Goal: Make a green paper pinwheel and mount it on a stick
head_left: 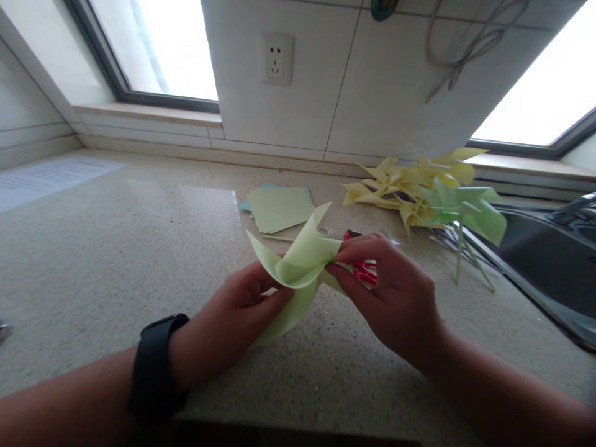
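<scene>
So, far left there's a white printed paper sheet (60,179) lying flat on the speckled beige stone table (107,261). Next, a black smartwatch (159,366) on the left wrist, and the left hand (249,301) has thumb and fingers closed on a pale green curled paper pinwheel (302,254). That one's held up over the table, between both hands, just in front of a stack of pale green square paper sheets (279,210). Red-handled scissors (366,273) sit partly hidden behind the right hand (395,292), which pinches the pinwheel's right side, thumb against index finger. Further right, a heap of yellow paper pinwheels (393,184), a light green paper pinwheel (475,208), then a grey metal sink (554,254).
</scene>
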Motion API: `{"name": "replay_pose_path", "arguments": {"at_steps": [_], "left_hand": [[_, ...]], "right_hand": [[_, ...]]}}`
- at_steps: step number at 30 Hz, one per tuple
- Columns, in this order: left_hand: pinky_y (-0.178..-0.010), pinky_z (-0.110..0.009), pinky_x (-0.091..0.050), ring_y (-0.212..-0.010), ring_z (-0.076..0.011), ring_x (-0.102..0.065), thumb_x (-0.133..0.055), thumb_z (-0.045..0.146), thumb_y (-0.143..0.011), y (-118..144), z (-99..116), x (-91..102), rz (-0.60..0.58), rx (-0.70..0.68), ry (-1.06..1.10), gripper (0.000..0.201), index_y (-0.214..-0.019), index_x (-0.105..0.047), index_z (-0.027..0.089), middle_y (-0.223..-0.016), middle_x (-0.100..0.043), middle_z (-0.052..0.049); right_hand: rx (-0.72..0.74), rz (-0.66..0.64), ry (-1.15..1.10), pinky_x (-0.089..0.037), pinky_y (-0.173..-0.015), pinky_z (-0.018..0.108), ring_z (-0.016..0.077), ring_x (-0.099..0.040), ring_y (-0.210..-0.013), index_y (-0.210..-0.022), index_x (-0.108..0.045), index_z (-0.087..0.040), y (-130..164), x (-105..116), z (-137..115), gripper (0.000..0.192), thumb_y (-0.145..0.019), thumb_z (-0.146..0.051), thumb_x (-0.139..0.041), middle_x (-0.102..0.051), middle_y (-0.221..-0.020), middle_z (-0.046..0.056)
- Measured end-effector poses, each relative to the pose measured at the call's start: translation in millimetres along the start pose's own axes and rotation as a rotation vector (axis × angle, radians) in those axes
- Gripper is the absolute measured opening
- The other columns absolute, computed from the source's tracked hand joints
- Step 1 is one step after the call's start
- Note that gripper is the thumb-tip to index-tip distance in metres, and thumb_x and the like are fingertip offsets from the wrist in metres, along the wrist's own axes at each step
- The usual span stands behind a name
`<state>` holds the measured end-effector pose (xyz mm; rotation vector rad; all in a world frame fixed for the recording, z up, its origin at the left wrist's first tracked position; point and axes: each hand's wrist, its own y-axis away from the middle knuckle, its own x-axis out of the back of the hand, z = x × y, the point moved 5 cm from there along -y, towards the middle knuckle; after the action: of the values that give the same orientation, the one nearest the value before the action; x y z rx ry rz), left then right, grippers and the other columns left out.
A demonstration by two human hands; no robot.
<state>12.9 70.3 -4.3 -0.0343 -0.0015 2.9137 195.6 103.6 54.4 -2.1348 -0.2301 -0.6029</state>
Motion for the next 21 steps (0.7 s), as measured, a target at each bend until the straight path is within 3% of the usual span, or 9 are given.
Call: {"name": "replay_pose_path", "arguments": {"at_steps": [7,14,21], "left_hand": [[-0.074,-0.028,-0.051,-0.070,-0.0144,-0.062,-0.065,0.036,-0.093,-1.0,-1.9,0.3,-0.036,0.015,-0.033,0.016,-0.101,-0.071,0.023,-0.079,-0.071,0.000],[-0.074,-0.029,-0.051,-0.079,-0.0177,-0.066,-0.063,0.037,-0.094,-0.6,-4.7,-0.7,-0.073,0.033,-0.094,0.030,-0.121,-0.068,0.024,-0.091,-0.074,-0.003],[-0.089,-0.028,-0.050,-0.098,-0.0171,-0.066,-0.062,0.030,-0.096,-4.4,-0.6,-6.0,-0.142,0.013,0.006,0.028,-0.122,-0.069,0.027,-0.110,-0.075,-0.002]], "right_hand": [[0.027,-0.041,0.126,-0.051,-0.072,0.034,0.0153,-0.059,-0.077,-0.108,-0.058,-0.026,-0.1,-3.5,3.6,0.023,-0.090,-0.017,-0.069,-0.063,-0.096,0.000],[0.143,-0.082,0.215,-0.050,-0.072,0.032,0.0169,-0.059,-0.087,-0.106,-0.067,-0.021,-5.0,-6.7,-2.7,0.017,-0.090,-0.015,-0.069,-0.058,-0.099,0.005],[0.230,-0.140,0.260,-0.049,-0.079,0.038,0.0194,-0.061,-0.087,-0.099,-0.074,-0.018,-6.2,-8.8,0.7,0.009,-0.090,-0.020,-0.070,-0.066,-0.097,0.007]]}}
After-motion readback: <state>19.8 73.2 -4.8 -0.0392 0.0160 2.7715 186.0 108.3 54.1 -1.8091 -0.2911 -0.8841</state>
